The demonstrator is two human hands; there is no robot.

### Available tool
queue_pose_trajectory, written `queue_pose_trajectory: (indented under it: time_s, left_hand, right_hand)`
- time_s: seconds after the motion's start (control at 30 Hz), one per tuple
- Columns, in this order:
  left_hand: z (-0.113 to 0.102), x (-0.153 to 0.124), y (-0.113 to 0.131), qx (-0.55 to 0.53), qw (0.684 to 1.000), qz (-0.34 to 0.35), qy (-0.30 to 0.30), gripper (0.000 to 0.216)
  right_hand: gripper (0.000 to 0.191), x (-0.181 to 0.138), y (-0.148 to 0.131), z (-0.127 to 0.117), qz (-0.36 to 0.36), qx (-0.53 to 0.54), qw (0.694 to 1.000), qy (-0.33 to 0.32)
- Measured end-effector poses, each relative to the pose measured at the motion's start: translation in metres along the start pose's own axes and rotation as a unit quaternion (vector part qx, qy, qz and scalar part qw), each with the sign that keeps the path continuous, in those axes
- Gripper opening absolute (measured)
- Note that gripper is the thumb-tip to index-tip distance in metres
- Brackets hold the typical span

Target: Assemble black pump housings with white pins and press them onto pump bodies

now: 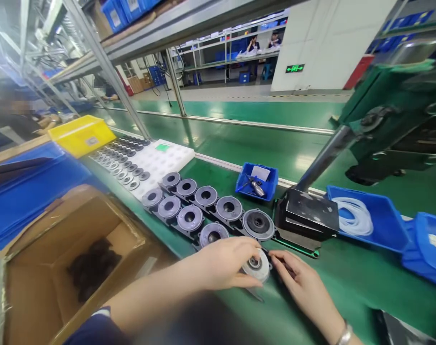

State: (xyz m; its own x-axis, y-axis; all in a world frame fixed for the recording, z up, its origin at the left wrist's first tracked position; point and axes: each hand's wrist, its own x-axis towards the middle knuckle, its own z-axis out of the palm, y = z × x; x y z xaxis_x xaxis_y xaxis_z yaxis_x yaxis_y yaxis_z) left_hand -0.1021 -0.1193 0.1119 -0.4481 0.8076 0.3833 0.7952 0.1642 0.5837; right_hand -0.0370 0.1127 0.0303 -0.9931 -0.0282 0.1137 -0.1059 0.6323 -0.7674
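Note:
A silver round metal part [256, 269] with a ringed centre sits at the near end of the rows on the green bench. Over it arches my left hand [232, 261], thumb and fingers closed around its edges. My right hand [304, 282] is at the right edge of the same part, fingertips pinched together beside a dark rim; what they hold is mostly hidden. Beyond the hands, two rows of grey ring-shaped parts [206, 196] in black frames run away to the left. The closest one in the far row, a round part with a dark centre [258, 224], lies just past my left fingers.
A green press [390, 120] on a black base [307, 213] stands at the right. Blue bins [369, 235] hold white tubing and other items; a small blue bin [256, 182] holds a tool. Leftward are a cardboard box [27, 278], white foam tray [178, 155] and yellow bin [83, 135].

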Motion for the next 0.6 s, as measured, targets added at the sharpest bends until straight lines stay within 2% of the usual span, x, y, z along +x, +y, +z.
queue_pose_trajectory:
  time_s: [0.13, 0.3, 0.5, 0.6]
  left_hand:
    - [0.006, -0.001, -0.007, 0.104, 0.994, 0.025, -0.03, 0.041]
    - [0.006, -0.004, -0.011, 0.227, 0.969, 0.086, -0.051, 0.049]
    - [0.001, -0.008, -0.006, 0.303, 0.942, 0.115, -0.087, 0.044]
    - [-0.001, -0.012, -0.009, 0.309, 0.941, 0.11, -0.084, 0.042]
  right_hand:
    - [0.033, 0.0, 0.003, 0.0, -0.005, -0.007, 1.0, 0.001]
    - [0.036, 0.0, 0.009, 0.002, -0.009, -0.018, 1.0, 0.011]
    - [0.036, 0.003, 0.012, -0.001, -0.025, -0.027, 0.999, 0.016]
    - [0.035, 0.005, 0.02, -0.003, -0.035, -0.026, 0.999, 0.012]
